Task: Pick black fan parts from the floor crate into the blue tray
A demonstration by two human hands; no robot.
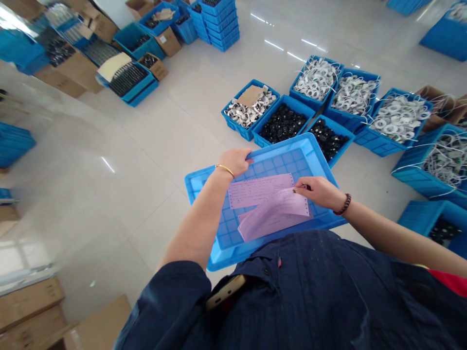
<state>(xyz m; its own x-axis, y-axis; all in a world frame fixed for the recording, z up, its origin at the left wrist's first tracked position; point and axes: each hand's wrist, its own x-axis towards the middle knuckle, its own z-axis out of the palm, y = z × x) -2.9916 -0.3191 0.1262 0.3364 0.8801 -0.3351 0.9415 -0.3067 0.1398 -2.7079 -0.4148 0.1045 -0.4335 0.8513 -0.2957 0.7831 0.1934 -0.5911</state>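
A shallow blue tray is tilted in front of my dark blue jacket, its near edge against my body. My left hand grips the tray's far rim, fingers curled over it. Inside the tray lie pink printed sheets with perforated edges. One pink sheet lies flat toward the far side. My right hand pinches the upper right part of another pink sheet, which is lifted and curled over the sheet beneath it.
Beyond the tray, blue crates on the glossy floor hold black parts, white parts and coiled white cables. Stacked blue crates stand farther back. Cardboard boxes are at the lower left.
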